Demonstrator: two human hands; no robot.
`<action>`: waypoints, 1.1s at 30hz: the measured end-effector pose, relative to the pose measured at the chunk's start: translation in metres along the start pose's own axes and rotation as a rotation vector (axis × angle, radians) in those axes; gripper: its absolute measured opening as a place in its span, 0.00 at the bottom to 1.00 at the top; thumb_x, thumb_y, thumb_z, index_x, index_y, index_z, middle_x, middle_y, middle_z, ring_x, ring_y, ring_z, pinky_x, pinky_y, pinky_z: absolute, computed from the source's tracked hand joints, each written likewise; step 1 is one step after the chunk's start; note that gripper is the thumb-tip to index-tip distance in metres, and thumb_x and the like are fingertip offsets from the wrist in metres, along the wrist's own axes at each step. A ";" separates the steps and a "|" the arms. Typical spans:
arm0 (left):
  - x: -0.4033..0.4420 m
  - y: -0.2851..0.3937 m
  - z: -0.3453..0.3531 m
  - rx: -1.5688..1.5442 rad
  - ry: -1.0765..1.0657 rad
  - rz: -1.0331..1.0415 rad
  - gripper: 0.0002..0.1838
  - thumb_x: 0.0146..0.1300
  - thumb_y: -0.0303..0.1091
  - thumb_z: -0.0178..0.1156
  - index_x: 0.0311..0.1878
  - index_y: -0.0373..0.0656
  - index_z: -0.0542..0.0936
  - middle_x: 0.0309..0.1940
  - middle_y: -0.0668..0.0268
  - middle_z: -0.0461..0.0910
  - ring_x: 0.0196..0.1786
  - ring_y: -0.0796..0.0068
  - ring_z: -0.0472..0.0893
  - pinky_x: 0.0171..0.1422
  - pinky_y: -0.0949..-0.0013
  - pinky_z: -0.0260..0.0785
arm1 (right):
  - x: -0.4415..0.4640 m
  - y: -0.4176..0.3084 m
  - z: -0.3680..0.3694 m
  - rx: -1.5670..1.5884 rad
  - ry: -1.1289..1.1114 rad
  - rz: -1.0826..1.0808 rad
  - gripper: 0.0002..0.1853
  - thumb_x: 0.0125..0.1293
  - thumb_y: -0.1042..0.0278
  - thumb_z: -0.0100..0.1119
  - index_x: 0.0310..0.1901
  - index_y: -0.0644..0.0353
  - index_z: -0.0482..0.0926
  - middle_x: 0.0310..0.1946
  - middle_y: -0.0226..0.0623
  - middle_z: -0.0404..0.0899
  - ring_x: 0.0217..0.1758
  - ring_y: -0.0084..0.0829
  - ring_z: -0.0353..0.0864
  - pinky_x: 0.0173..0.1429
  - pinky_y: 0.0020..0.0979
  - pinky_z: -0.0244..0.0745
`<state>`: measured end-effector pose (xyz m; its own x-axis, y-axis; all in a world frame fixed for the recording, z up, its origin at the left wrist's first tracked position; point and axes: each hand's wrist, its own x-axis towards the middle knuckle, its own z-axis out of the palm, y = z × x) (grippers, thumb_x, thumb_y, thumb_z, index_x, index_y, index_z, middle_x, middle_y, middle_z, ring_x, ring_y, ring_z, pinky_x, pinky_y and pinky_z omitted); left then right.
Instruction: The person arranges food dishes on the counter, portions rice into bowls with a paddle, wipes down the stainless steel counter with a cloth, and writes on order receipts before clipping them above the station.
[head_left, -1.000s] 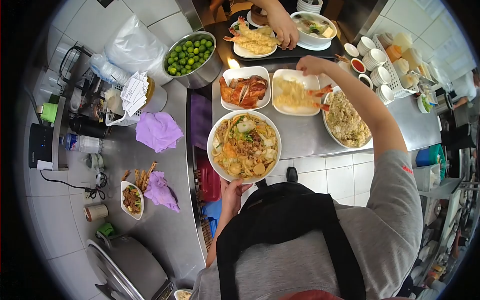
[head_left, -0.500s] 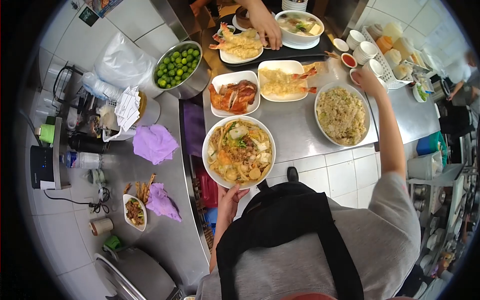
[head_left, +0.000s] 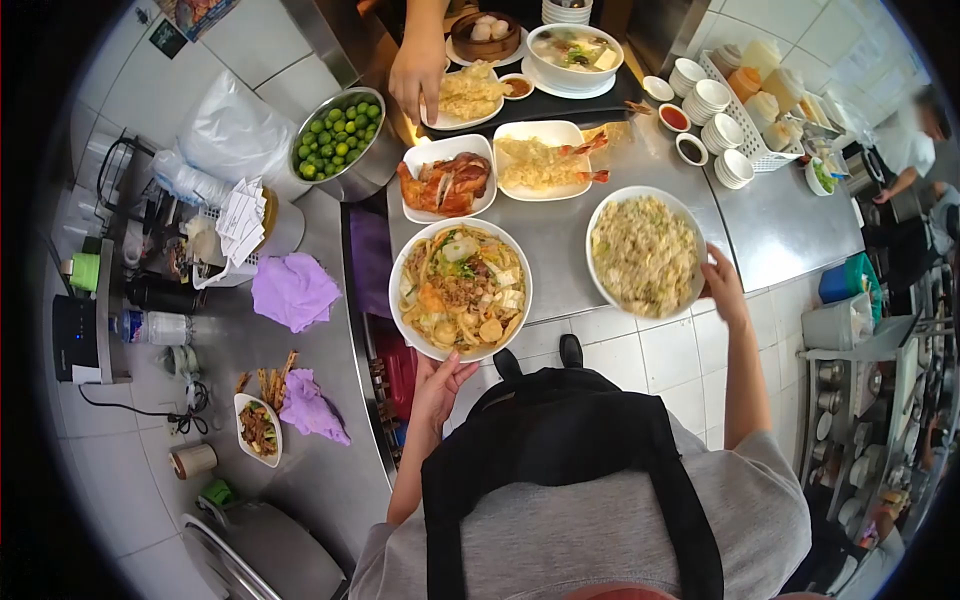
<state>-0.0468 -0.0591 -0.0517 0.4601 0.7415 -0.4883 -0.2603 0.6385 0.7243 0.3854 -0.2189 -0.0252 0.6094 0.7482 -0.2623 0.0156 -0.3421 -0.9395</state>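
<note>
My left hand (head_left: 440, 385) grips the near rim of a white bowl of noodles (head_left: 462, 290), thumb up at the edge and fingers partly beneath. On the right, my right hand (head_left: 724, 285) holds the edge of a white plate of fried rice (head_left: 645, 250), which is slightly blurred. Beyond the noodles stand a dish of roast chicken (head_left: 446, 186) and a dish of tempura shrimp (head_left: 545, 162). Cups of red sauce (head_left: 675, 118) and dark sauce (head_left: 691, 149) sit at the right. Another person's hand (head_left: 418, 75) reaches to a second tempura dish (head_left: 466, 98).
A dark tray carries a soup bowl (head_left: 575, 50) and a dumpling steamer (head_left: 486, 35). Limes fill a metal pot (head_left: 340, 145) at left. Stacked small bowls (head_left: 712, 95) and a white basket (head_left: 750, 115) line the right. Purple cloths (head_left: 296, 290) lie on the side counter.
My right hand has left the sauce cup and come nearer to take the rice plate, now shifted and turned. The other person's hand has moved left to the tempura dish.
</note>
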 end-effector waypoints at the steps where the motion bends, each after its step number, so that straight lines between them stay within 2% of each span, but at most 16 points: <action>1: 0.000 0.000 -0.001 -0.024 -0.001 -0.009 0.30 0.62 0.25 0.49 0.65 0.44 0.48 0.56 0.54 0.65 0.52 0.61 0.76 0.51 0.64 0.74 | -0.010 0.008 0.011 0.027 0.023 -0.028 0.22 0.64 0.75 0.40 0.60 0.67 0.60 0.32 0.38 0.78 0.29 0.25 0.80 0.26 0.25 0.78; 5: 0.002 0.001 -0.003 -0.102 -0.009 -0.028 0.31 0.62 0.23 0.49 0.65 0.46 0.48 0.57 0.55 0.64 0.53 0.61 0.74 0.51 0.63 0.75 | -0.027 0.024 0.062 -0.005 0.158 -0.168 0.20 0.63 0.75 0.40 0.57 0.64 0.66 0.25 0.29 0.73 0.22 0.16 0.71 0.22 0.19 0.69; 9: 0.012 0.003 -0.009 -0.020 -0.060 0.006 0.30 0.63 0.28 0.50 0.65 0.44 0.47 0.57 0.53 0.65 0.51 0.57 0.76 0.50 0.64 0.75 | -0.024 0.028 0.088 -0.035 0.214 -0.215 0.17 0.64 0.74 0.41 0.54 0.65 0.68 0.23 0.29 0.73 0.22 0.16 0.70 0.24 0.20 0.68; 11: 0.012 0.006 -0.006 0.092 -0.072 0.019 0.31 0.64 0.31 0.50 0.65 0.44 0.45 0.56 0.52 0.65 0.49 0.56 0.77 0.49 0.65 0.75 | -0.031 0.007 0.098 0.116 0.197 -0.081 0.17 0.66 0.72 0.40 0.55 0.66 0.65 0.23 0.33 0.75 0.22 0.21 0.76 0.23 0.23 0.74; 13: 0.006 0.008 -0.003 0.225 -0.048 0.012 0.32 0.65 0.33 0.49 0.65 0.45 0.43 0.56 0.50 0.65 0.47 0.55 0.78 0.47 0.65 0.76 | -0.032 0.006 0.103 0.209 0.189 -0.084 0.18 0.67 0.69 0.40 0.57 0.65 0.63 0.27 0.38 0.76 0.22 0.27 0.79 0.23 0.26 0.77; 14: 0.012 -0.005 -0.013 0.181 -0.058 0.061 0.35 0.64 0.33 0.51 0.65 0.48 0.39 0.56 0.50 0.64 0.44 0.54 0.79 0.45 0.64 0.77 | -0.034 0.006 0.109 0.267 0.195 -0.071 0.19 0.68 0.66 0.40 0.57 0.65 0.62 0.29 0.39 0.76 0.22 0.27 0.79 0.23 0.26 0.77; 19: 0.016 -0.040 -0.004 0.057 0.005 0.234 0.42 0.60 0.35 0.58 0.66 0.53 0.37 0.57 0.52 0.62 0.44 0.55 0.79 0.41 0.67 0.77 | -0.028 0.005 0.097 0.362 0.070 0.028 0.23 0.69 0.56 0.40 0.58 0.64 0.61 0.35 0.43 0.75 0.22 0.28 0.79 0.23 0.25 0.77; 21: 0.023 -0.054 -0.004 0.052 0.086 0.322 0.44 0.58 0.36 0.60 0.66 0.54 0.37 0.58 0.52 0.61 0.44 0.55 0.79 0.41 0.67 0.78 | -0.008 0.006 0.060 0.148 0.111 -0.038 0.23 0.69 0.53 0.41 0.55 0.63 0.67 0.31 0.39 0.76 0.21 0.25 0.78 0.22 0.23 0.73; 22: 0.019 -0.055 0.007 0.053 0.115 0.351 0.45 0.57 0.35 0.60 0.67 0.55 0.38 0.59 0.52 0.60 0.45 0.56 0.78 0.41 0.67 0.78 | 0.018 0.015 0.031 0.010 0.204 -0.147 0.20 0.69 0.55 0.43 0.52 0.64 0.70 0.30 0.36 0.77 0.21 0.22 0.75 0.23 0.22 0.69; 23: 0.018 -0.063 0.016 0.076 0.150 0.457 0.39 0.63 0.37 0.54 0.67 0.52 0.38 0.55 0.49 0.66 0.43 0.56 0.80 0.41 0.64 0.76 | 0.047 0.018 -0.004 -0.259 0.330 -0.271 0.17 0.67 0.61 0.48 0.50 0.64 0.71 0.30 0.37 0.77 0.24 0.25 0.75 0.26 0.25 0.67; 24: 0.020 -0.070 0.024 0.065 0.181 0.480 0.38 0.63 0.37 0.54 0.66 0.53 0.39 0.54 0.49 0.67 0.43 0.57 0.80 0.41 0.64 0.76 | 0.070 0.008 -0.034 -0.487 0.495 -0.562 0.17 0.63 0.66 0.51 0.51 0.63 0.70 0.35 0.44 0.77 0.33 0.35 0.76 0.36 0.31 0.69; 25: 0.020 -0.079 0.032 0.052 0.223 0.506 0.37 0.63 0.38 0.54 0.66 0.53 0.40 0.53 0.49 0.68 0.42 0.58 0.80 0.40 0.65 0.75 | 0.088 -0.006 -0.060 -0.740 0.593 -0.699 0.18 0.59 0.71 0.54 0.52 0.63 0.69 0.43 0.48 0.73 0.45 0.45 0.71 0.47 0.38 0.66; 26: 0.020 -0.085 0.050 0.079 0.287 0.461 0.35 0.63 0.39 0.54 0.65 0.54 0.42 0.52 0.49 0.69 0.41 0.59 0.80 0.41 0.65 0.75 | 0.104 -0.021 -0.080 -0.869 0.603 -0.848 0.20 0.56 0.74 0.55 0.51 0.65 0.68 0.46 0.48 0.70 0.50 0.49 0.67 0.52 0.40 0.64; 28: 0.023 -0.102 0.078 0.032 0.360 0.510 0.30 0.64 0.42 0.52 0.62 0.55 0.46 0.48 0.50 0.72 0.40 0.62 0.79 0.44 0.63 0.73 | 0.133 -0.029 -0.114 -1.086 0.442 -0.830 0.18 0.50 0.75 0.59 0.45 0.65 0.72 0.44 0.46 0.71 0.49 0.47 0.68 0.53 0.40 0.66; 30: 0.025 -0.099 0.117 -0.098 0.506 0.510 0.32 0.66 0.48 0.47 0.65 0.57 0.42 0.54 0.49 0.67 0.48 0.61 0.75 0.50 0.58 0.69 | 0.154 -0.031 -0.133 -1.109 0.270 -0.864 0.07 0.47 0.73 0.62 0.30 0.62 0.78 0.38 0.40 0.75 0.46 0.43 0.71 0.50 0.39 0.66; 33: 0.040 -0.105 0.160 -0.259 0.696 0.679 0.37 0.65 0.55 0.43 0.68 0.58 0.35 0.66 0.55 0.52 0.64 0.60 0.61 0.62 0.51 0.56 | 0.165 -0.028 -0.141 -1.073 0.202 -0.960 0.06 0.51 0.71 0.59 0.31 0.62 0.77 0.40 0.36 0.76 0.44 0.39 0.73 0.48 0.39 0.66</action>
<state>0.1352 -0.1298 -0.0695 -0.4316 0.8675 -0.2472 -0.4980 -0.0007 0.8672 0.5971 -0.1661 -0.0110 0.1211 0.8688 0.4802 0.9918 -0.0857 -0.0951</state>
